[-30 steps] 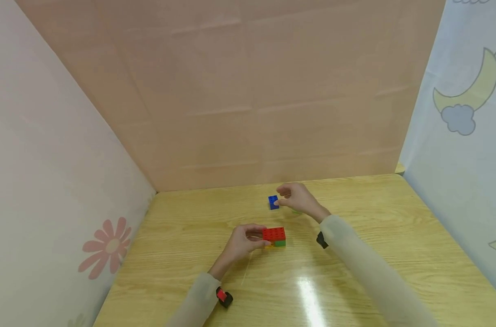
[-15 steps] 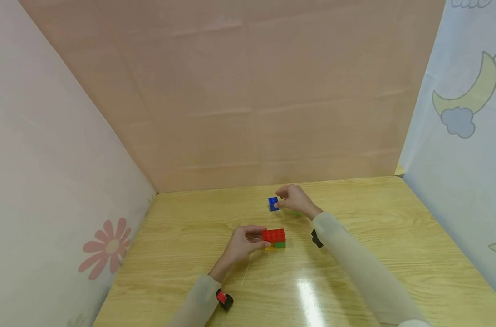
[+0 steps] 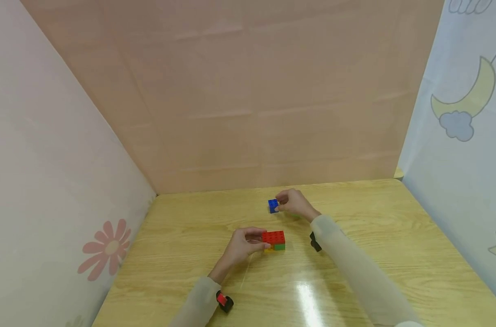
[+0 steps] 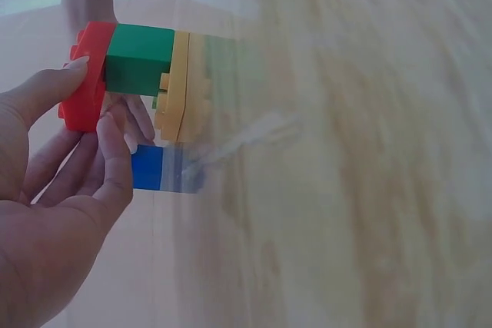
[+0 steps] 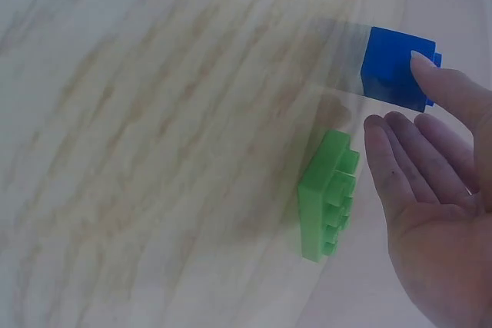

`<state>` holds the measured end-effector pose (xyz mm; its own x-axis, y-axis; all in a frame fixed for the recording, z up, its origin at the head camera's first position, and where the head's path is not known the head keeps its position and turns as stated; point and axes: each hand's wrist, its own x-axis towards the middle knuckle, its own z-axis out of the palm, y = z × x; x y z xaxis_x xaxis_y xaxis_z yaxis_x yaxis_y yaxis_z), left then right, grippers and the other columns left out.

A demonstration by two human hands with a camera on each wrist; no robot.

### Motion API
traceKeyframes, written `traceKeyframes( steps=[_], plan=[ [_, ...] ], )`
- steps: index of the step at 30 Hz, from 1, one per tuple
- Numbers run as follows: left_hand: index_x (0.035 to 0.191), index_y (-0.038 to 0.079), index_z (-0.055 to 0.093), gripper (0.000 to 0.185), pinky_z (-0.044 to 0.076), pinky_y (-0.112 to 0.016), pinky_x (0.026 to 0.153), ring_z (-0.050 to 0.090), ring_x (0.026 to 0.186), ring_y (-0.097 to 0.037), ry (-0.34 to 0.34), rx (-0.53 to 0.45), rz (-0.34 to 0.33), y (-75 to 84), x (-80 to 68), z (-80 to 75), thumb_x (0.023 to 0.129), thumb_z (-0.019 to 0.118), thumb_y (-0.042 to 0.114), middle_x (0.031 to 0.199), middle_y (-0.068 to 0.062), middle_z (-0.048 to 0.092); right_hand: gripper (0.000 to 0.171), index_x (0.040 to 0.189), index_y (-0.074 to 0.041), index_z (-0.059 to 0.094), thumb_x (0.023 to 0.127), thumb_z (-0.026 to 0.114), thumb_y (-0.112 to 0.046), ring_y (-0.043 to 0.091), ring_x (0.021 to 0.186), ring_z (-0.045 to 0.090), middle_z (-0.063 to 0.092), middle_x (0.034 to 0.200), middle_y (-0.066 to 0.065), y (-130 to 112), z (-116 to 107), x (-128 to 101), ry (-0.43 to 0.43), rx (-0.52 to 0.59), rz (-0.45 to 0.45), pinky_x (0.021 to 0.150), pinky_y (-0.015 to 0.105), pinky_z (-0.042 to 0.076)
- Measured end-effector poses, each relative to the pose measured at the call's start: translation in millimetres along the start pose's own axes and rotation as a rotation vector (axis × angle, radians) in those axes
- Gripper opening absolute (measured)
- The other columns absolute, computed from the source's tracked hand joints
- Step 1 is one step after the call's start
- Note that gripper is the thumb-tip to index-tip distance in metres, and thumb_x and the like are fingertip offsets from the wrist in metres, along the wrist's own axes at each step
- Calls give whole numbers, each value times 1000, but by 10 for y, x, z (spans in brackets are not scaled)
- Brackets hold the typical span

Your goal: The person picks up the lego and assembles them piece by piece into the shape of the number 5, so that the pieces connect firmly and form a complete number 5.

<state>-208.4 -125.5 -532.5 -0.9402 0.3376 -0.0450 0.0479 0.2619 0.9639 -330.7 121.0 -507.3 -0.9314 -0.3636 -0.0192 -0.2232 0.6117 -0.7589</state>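
The left hand [image 3: 237,245] pinches the red toy brick [image 3: 274,236] while, at twelve o'clock from it, the blue toy brick [image 3: 272,205], presumably light, rigid and best held by opposite smooth sides, meets the half-curled right hand's [image 3: 293,203] thumb, its hold impossible to tell.

Red, green, perhaps yellow stack [image 4: 138,59], blue brick [image 5: 388,67], wood-grained table [image 3: 170,254]

sleeves [image 3: 366,268]: long, cream | left wrist device [image 3: 228,304]: black, red patch [image 3: 221,298] | right wrist device [image 3: 315,243]: black
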Motion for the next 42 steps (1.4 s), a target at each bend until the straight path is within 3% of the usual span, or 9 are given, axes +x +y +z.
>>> traceKeyframes(
  steps=[17,24,32,42],
  plan=[
    [122,16,76,38,64,-31,86,74,100,-17,3,-29,-19,-7,-4,6,88,88,26,123,-6,76,42,130,-1,69,94,81,-20,34,121,70,73,129,18,42,51,7,35,24,18,106,51,57],
    [121,15,77,39,64,-30,84,73,98,-16,9,-27,-21,-20,12,11,86,89,26,122,-6,76,41,128,-1,69,94,81,-18,34,116,72,74,125,18,16,18,-63,60,86,18,103,50,59],
    [125,12,76,39,64,-36,95,75,108,-23,11,-41,8,-7,4,31,88,87,20,124,-11,77,42,130,-1,69,95,80,-21,32,114,73,75,124,17,-35,-28,-168,84,116,-27,99,48,61],
    [127,9,75,42,64,-32,92,77,110,-27,17,-85,11,26,-30,43,88,87,18,126,-14,76,44,130,-3,70,94,81,-25,32,109,76,76,122,17,-211,-102,-377,86,104,-98,93,47,64]
  ],
)
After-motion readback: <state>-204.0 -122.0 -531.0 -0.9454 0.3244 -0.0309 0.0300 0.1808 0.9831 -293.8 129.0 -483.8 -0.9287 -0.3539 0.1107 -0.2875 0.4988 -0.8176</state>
